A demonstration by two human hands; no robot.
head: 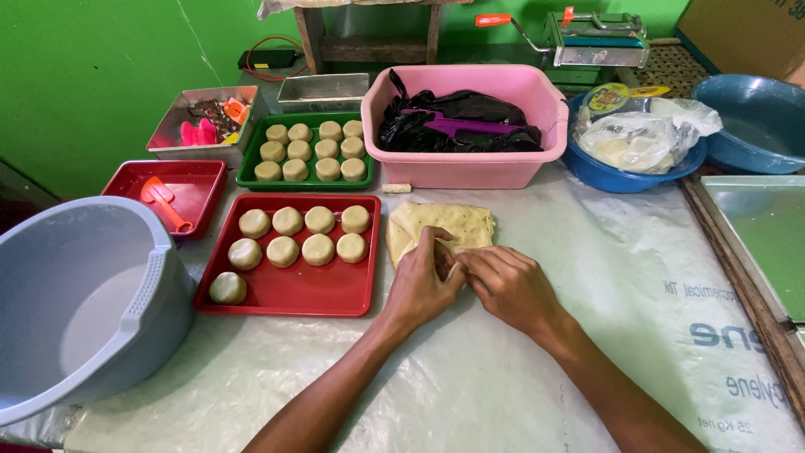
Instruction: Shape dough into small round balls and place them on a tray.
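Two hands met on the dough slab (444, 225) in the head view, so here's how it looked. Left hand (422, 281) had its grip pinched on the slab's near edge, right hand (510, 283) pressed right against it, grip closed on the same bit of dough. Slab lay flat on the plastic-covered bench (503, 369), just beyond the fingers. Left of the left hand sat a red tray (289, 289) with nine dough rounds (319, 249); a pink tub (465, 168) stood further out.
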